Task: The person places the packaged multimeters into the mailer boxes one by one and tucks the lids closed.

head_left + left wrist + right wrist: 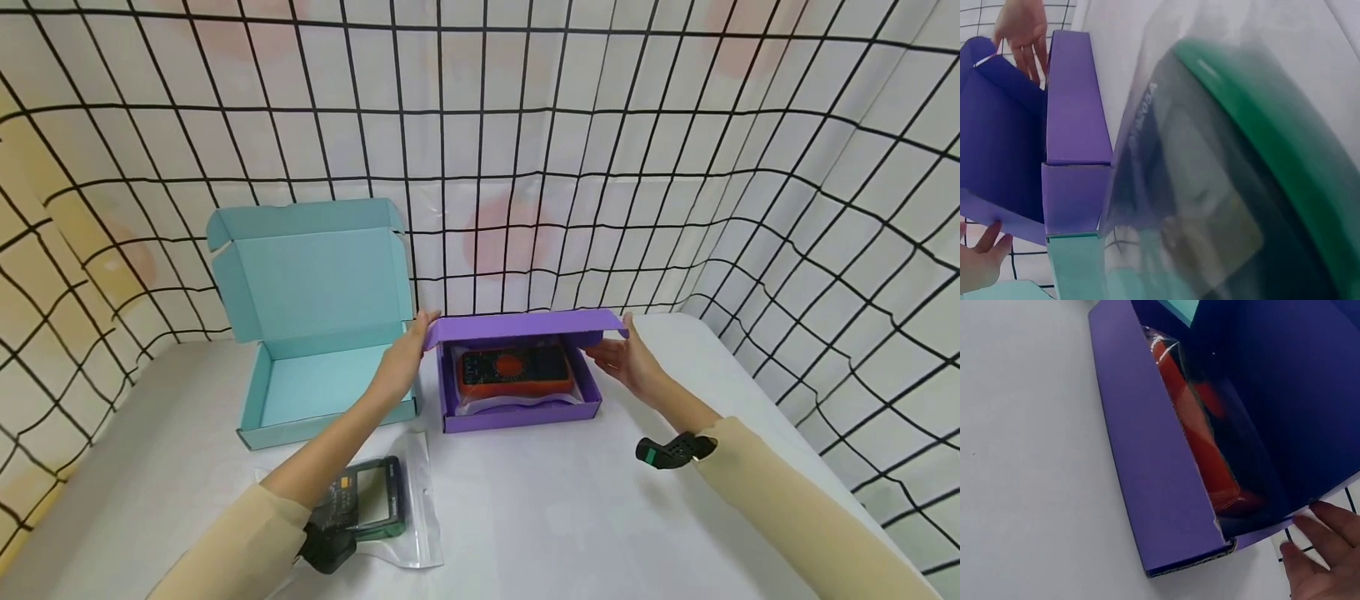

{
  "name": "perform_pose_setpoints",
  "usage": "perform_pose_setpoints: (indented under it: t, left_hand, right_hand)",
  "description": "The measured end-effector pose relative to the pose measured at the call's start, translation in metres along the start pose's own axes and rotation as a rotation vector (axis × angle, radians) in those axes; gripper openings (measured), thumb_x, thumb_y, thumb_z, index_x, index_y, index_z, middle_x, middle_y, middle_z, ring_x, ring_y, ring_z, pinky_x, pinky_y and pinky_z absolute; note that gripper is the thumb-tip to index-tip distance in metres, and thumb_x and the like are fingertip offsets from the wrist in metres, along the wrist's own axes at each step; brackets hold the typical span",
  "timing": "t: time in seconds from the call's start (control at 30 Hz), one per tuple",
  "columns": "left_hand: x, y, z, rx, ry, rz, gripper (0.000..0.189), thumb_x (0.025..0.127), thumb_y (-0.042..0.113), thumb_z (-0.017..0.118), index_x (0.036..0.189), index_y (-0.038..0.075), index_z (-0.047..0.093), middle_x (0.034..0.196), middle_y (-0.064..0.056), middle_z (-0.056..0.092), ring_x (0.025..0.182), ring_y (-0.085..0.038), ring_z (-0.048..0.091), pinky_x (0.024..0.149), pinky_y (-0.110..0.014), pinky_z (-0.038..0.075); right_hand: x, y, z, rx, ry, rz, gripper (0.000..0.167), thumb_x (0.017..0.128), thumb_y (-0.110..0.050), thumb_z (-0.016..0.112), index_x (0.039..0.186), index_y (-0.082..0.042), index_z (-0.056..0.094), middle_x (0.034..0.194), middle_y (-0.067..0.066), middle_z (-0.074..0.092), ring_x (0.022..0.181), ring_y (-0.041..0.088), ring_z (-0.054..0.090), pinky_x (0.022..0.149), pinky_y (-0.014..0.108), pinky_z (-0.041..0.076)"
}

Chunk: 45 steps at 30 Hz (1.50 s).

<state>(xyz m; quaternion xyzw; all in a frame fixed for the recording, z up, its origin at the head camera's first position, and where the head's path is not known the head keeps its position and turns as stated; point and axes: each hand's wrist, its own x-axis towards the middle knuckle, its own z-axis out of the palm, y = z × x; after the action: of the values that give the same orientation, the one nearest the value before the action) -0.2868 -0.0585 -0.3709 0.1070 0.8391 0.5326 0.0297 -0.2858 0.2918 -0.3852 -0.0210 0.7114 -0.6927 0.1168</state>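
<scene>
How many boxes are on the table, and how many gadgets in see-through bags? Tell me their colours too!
Boxes: 2 (a light blue-green box and a purple box)
Gadgets: 2 (an orange-and-black gadget and a green-and-black gadget)
Total: 4

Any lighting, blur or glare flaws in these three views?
Head: evenly bright, though the black grid bows, perhaps partly lens distortion; left wrist: the close green-edged meter is blurred, reflections on its front; right wrist: the purple box's interior is dark, with glints on clear plastic.
</scene>
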Motion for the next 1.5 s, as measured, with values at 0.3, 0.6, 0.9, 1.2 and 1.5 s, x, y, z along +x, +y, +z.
perform_pose_setpoints:
  t: [0.3, 0.6, 0.9, 1.2, 1.5]
  left_hand:
    - [-0.013, 0.001, 0.007, 0.054, 0.023, 0.012, 0.058, 0.094, 0.053, 0.038, 0.138, 0.016, 0.044, 0.134, -0.011, 0.051, 0.124, -0.029, 0.047, 0.101, -0.047, 0.038]
    - [-0.028, -0.005, 0.023, 0.129, -0.03, 0.092, 0.05, 0.091, 0.023, 0.057, 0.135, 0.002, 0.045, 0.133, -0.019, 0.05, 0.123, -0.033, 0.047, 0.102, -0.042, 0.038]
    - [-0.04, -0.02, 0.034, 0.229, -0.021, 0.199, 0.048, 0.089, 0.014, 0.059, 0.133, -0.003, 0.046, 0.137, -0.023, 0.043, 0.123, -0.037, 0.046, 0.097, -0.044, 0.043]
    - [-0.047, -0.03, 0.042, 0.331, 0.0, 0.23, 0.049, 0.089, 0.016, 0.06, 0.131, -0.005, 0.046, 0.138, -0.025, 0.041, 0.126, -0.042, 0.039, 0.103, -0.05, 0.033]
    - [-0.05, -0.034, 0.046, 0.356, 0.026, 0.21, 0.052, 0.089, 0.018, 0.06, 0.133, -0.006, 0.044, 0.139, -0.024, 0.04, 0.127, -0.04, 0.039, 0.103, -0.049, 0.034]
  right_hand:
    - [-0.006, 0.01, -0.007, -0.175, 0.001, 0.109, 0.095, 0.09, -0.067, 0.015, 0.14, 0.013, 0.02, 0.129, 0.02, 0.049, 0.122, 0.024, 0.044, 0.111, 0.044, 0.022]
    - [-0.015, 0.021, -0.003, -0.313, 0.044, 0.077, 0.076, 0.095, -0.049, 0.039, 0.138, 0.013, 0.028, 0.145, 0.027, 0.028, 0.137, 0.035, 0.022, 0.112, 0.045, 0.02]
    - [-0.028, 0.035, 0.006, -0.555, 0.149, -0.022, 0.06, 0.094, -0.041, 0.05, 0.135, 0.002, 0.044, 0.136, 0.022, 0.045, 0.127, 0.034, 0.04, 0.103, 0.046, 0.035]
    - [-0.033, 0.052, 0.011, -0.546, 0.219, -0.167, 0.049, 0.092, -0.03, 0.057, 0.129, 0.0, 0.051, 0.128, 0.019, 0.054, 0.121, 0.032, 0.048, 0.092, 0.021, 0.045]
    - [-0.035, 0.062, 0.021, -0.448, 0.318, -0.214, 0.042, 0.09, -0.023, 0.061, 0.123, 0.002, 0.054, 0.121, 0.021, 0.057, 0.104, 0.006, 0.054, 0.083, 0.004, 0.04]
